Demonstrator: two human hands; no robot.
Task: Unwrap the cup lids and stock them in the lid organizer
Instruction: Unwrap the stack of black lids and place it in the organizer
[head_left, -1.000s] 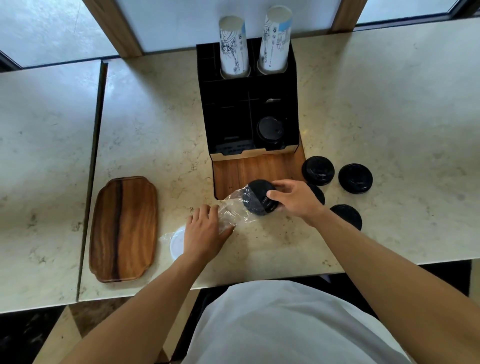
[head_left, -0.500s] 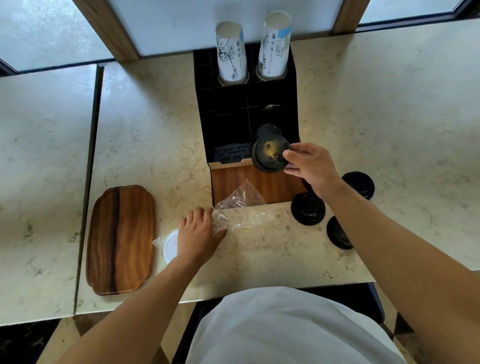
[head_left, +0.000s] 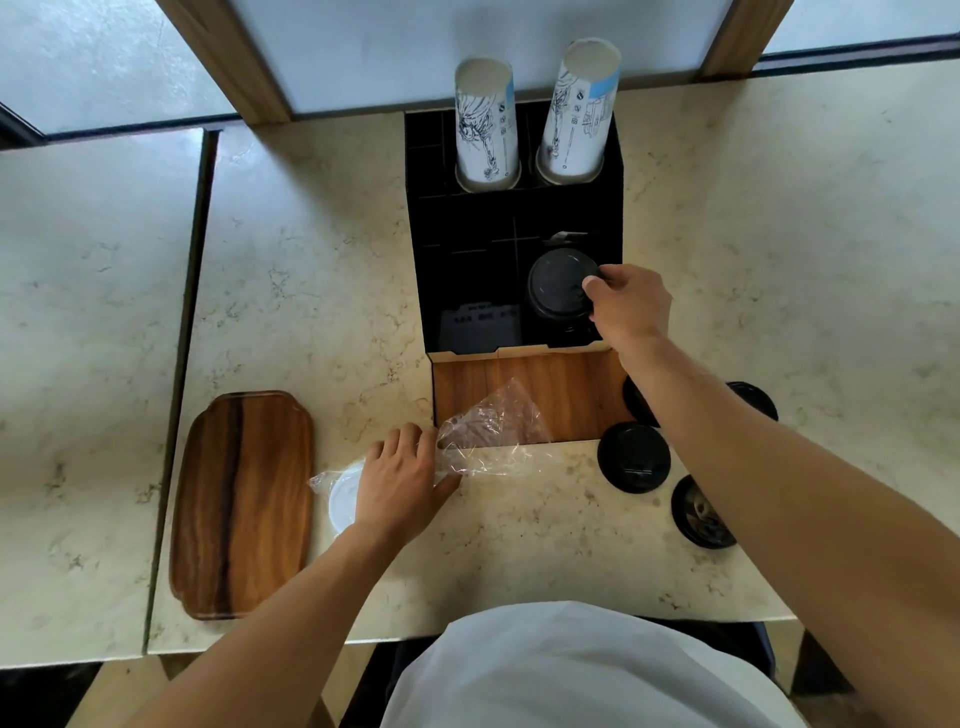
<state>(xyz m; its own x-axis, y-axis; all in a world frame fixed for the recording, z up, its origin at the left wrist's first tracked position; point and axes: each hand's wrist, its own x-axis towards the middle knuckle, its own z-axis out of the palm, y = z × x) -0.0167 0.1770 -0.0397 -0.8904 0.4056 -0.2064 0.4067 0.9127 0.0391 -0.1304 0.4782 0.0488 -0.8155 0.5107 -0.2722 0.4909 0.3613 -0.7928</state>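
My right hand (head_left: 629, 307) grips a stack of black cup lids (head_left: 557, 285) over the front right compartment of the black lid organizer (head_left: 467, 260). My left hand (head_left: 399, 482) lies flat on the counter, pressing down the clear plastic wrap (head_left: 491, 436), which sits empty beside the organizer's wooden front. A white lid (head_left: 342, 493) in plastic shows under that hand's left side. Loose black lids rest on the counter to the right: one (head_left: 632, 456) near the organizer, one upside down (head_left: 701, 514), and others partly hidden by my right arm.
Two stacks of printed paper cups (head_left: 487, 130) (head_left: 577, 114) stand in the organizer's back slots. A wooden tray (head_left: 243, 501) lies at the left. A seam (head_left: 182, 364) splits the marble counter; its front edge runs close to my body.
My right hand pulled the black lid stack out of the wrap, carried it up and into the organizer's front right compartment. The left hand stayed on the emptied wrap.
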